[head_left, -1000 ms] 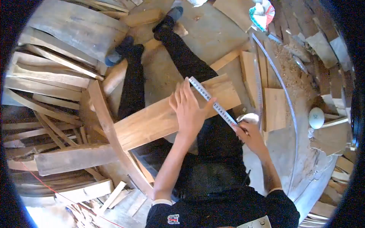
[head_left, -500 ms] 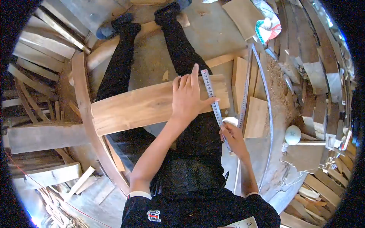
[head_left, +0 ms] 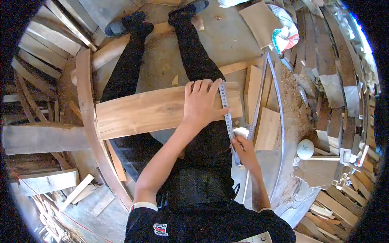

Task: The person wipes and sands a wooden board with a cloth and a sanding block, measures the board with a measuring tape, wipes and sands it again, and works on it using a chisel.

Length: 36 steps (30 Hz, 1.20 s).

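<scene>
Two hands touch one tape measure: the right hand has its fingers closed on it, and the left hand lies flat, fingers spread, with the thumb on the tape. Under the left hand, the wooden board lies across the legs. Past the right hand are a short plank and, farther off, a round white thing.

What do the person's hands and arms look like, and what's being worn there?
The left hand and right hand are ungloved, and both forearms are bare. The black shirt has short sleeves edged with pale trim, plus a white-and-red emblem on its front.
</scene>
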Each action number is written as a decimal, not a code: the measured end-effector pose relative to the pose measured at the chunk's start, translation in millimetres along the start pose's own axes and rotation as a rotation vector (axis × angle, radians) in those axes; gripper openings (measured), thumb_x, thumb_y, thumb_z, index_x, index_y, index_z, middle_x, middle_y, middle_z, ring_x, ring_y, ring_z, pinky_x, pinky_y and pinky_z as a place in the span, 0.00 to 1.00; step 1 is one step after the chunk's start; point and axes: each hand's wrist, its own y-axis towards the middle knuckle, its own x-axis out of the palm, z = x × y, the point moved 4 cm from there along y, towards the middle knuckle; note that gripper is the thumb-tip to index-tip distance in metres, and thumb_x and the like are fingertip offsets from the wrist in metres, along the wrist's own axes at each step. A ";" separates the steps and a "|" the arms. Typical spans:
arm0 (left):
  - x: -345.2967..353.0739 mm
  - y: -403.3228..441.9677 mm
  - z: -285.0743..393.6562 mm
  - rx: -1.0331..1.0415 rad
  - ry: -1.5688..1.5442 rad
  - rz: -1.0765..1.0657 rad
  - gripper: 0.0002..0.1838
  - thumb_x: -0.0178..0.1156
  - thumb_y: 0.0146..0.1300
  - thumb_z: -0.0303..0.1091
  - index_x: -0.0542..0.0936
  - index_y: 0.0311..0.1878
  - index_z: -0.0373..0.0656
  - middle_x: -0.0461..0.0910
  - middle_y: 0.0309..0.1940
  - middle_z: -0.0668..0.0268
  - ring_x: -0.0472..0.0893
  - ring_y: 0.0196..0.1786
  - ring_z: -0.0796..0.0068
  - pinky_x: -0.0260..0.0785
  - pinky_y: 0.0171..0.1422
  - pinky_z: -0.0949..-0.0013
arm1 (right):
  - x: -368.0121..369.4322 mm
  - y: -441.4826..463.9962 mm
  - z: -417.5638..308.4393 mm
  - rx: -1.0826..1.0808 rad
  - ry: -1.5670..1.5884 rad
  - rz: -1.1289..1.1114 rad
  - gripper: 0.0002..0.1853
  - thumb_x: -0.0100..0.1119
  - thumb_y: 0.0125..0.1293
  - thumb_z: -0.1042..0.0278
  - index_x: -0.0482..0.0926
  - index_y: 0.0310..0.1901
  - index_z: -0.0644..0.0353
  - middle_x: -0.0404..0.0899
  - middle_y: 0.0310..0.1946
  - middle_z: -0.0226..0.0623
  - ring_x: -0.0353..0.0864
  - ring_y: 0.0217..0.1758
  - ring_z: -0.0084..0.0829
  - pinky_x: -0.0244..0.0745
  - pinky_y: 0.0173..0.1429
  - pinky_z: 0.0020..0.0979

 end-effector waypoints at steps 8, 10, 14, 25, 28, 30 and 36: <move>1.0 -0.2 -0.1 0.017 -0.025 -0.021 0.46 0.69 0.44 0.66 0.73 0.65 0.53 0.75 0.53 0.65 0.71 0.60 0.61 0.57 0.67 0.54 | 8.8 2.0 -9.2 -0.086 0.013 0.120 0.15 0.54 0.74 0.60 0.76 0.35 0.64 0.74 0.26 0.41 0.75 0.29 0.36 0.69 0.37 0.36; 2.0 -0.3 0.2 0.016 -0.013 -0.021 0.46 0.69 0.44 0.67 0.73 0.66 0.54 0.75 0.53 0.65 0.71 0.60 0.61 0.57 0.67 0.54 | 11.5 1.4 -9.1 -0.102 -0.086 0.159 0.14 0.56 0.73 0.60 0.76 0.36 0.64 0.75 0.26 0.42 0.74 0.29 0.38 0.67 0.37 0.38; 2.8 -0.5 0.4 0.008 0.002 -0.032 0.47 0.69 0.43 0.68 0.72 0.67 0.57 0.75 0.54 0.66 0.71 0.60 0.61 0.57 0.68 0.53 | 13.5 3.8 -18.2 -0.100 -0.093 0.173 0.14 0.58 0.71 0.58 0.76 0.35 0.63 0.74 0.26 0.42 0.74 0.30 0.38 0.67 0.38 0.39; 2.8 -0.5 0.8 -0.001 0.021 -0.040 0.48 0.70 0.42 0.67 0.71 0.68 0.58 0.74 0.54 0.66 0.71 0.60 0.61 0.56 0.69 0.51 | 14.4 8.0 -12.0 -0.153 -0.125 0.151 0.13 0.62 0.69 0.60 0.76 0.37 0.62 0.75 0.26 0.39 0.74 0.30 0.35 0.67 0.36 0.36; 2.1 0.0 1.5 -0.001 0.020 -0.037 0.48 0.71 0.41 0.66 0.71 0.68 0.58 0.75 0.54 0.66 0.71 0.60 0.61 0.56 0.69 0.51 | 14.7 8.6 -17.7 -0.169 -0.015 0.200 0.13 0.63 0.68 0.61 0.75 0.43 0.62 0.75 0.27 0.36 0.73 0.30 0.31 0.67 0.36 0.33; 2.4 0.0 1.3 -0.003 0.023 -0.044 0.48 0.71 0.42 0.66 0.71 0.68 0.58 0.75 0.54 0.66 0.71 0.60 0.61 0.56 0.68 0.52 | 14.9 6.7 -23.9 -0.152 0.026 0.219 0.14 0.63 0.68 0.61 0.75 0.46 0.62 0.74 0.27 0.35 0.73 0.30 0.30 0.67 0.36 0.33; 3.4 -0.7 0.7 0.009 0.010 0.002 0.45 0.70 0.43 0.65 0.73 0.66 0.57 0.75 0.51 0.66 0.72 0.58 0.61 0.57 0.67 0.52 | 13.6 10.9 -17.3 -0.146 -0.007 0.189 0.14 0.64 0.66 0.61 0.77 0.47 0.62 0.72 0.26 0.33 0.71 0.30 0.27 0.65 0.34 0.31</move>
